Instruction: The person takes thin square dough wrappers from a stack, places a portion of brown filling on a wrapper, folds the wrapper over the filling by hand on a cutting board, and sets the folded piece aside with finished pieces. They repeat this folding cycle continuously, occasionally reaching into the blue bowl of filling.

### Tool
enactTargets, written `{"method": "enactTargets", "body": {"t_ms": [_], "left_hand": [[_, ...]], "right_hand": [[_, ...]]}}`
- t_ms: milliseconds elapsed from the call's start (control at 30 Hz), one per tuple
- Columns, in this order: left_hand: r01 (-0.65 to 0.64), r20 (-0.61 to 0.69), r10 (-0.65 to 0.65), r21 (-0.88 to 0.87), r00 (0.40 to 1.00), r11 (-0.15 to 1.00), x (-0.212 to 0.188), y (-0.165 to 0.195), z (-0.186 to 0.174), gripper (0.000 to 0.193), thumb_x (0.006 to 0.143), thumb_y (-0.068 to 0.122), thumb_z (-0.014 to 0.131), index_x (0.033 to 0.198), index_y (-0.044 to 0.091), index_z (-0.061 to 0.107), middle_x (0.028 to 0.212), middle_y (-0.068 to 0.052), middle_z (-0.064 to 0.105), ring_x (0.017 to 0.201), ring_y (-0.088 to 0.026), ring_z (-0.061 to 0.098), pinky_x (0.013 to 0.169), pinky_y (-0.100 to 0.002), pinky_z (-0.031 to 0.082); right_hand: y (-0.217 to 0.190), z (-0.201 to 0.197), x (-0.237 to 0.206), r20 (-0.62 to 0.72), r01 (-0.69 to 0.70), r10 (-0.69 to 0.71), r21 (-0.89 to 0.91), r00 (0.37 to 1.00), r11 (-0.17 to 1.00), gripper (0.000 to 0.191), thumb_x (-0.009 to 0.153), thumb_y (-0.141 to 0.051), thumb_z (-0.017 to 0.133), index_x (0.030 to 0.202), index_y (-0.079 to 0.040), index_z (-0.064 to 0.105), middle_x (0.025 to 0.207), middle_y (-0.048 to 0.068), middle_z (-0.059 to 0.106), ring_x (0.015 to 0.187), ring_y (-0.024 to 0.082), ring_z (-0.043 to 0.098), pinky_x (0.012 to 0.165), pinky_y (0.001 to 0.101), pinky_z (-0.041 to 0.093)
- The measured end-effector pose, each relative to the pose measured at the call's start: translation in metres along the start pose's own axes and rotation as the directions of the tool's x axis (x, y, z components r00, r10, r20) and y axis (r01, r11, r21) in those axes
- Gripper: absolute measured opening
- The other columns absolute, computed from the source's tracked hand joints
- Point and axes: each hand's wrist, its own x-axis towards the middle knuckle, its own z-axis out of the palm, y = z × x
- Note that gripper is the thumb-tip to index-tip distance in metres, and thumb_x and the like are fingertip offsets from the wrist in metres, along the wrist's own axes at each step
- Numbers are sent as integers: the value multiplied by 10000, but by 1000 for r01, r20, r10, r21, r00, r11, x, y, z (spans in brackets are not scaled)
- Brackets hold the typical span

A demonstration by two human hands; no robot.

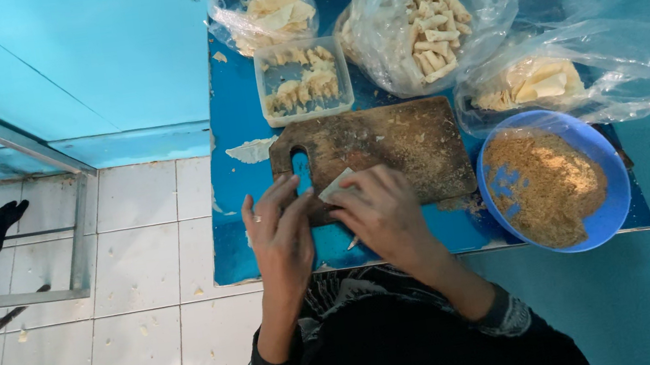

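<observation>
Soft, even, cool-toned light fills the scene with no hard shadows; only a faint shade lies under the hands (331, 224) near 6 o'clock, on the wooden cutting board (396, 143). The clear plastic bags (596, 60) toward 1 and 2 o'clock catch pale glare along their creases. Focus is fair at the centre, while straight lines bow toward the edges at 9 and 3 o'clock, and the dark clothing at 6 o'clock loses detail.

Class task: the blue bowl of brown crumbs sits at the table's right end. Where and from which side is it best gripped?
Probably grip the blue bowl by its bare rim, from the right: crumbs fill the middle, plastic bags crowd its far side, and the wooden board lies to its left.
</observation>
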Motion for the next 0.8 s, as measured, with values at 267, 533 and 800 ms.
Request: {"method": "enactTargets", "body": {"t_ms": [267,533,800], "left_hand": [[158,-19,-166,-213,986,964,3,9,-4,298,956,-9,709,1250,38,701,1304,-120,672,1200,-294,691,937,-376,572],[198,-32,-210,-215,977,956,10,16,-3,292,975,1,691,1266,18,680,1343,-167,640,1142,-296,718,889,-347,610],[371,169,-334,-298,927,879,7,16,4,505,939,45,734,1417,28,573,1248,-144,689,990,-230,705,843,-326,578]], "right_hand": [[13,8,13,-111,-166,186,166,976,972,102,958,-122,730,1044,-76,699,1014,67,691,965,266,675,766,419,553],[-2,12,18,13,-69,68,28,998,997,238,934,-115,681,1162,-49,671,1015,121,675,975,299,662,725,423,568],[10,1,18,-24,-300,357,491,934,818,306,924,11,674,1225,-42,682,1030,100,698,857,181,750,734,287,612]]}}
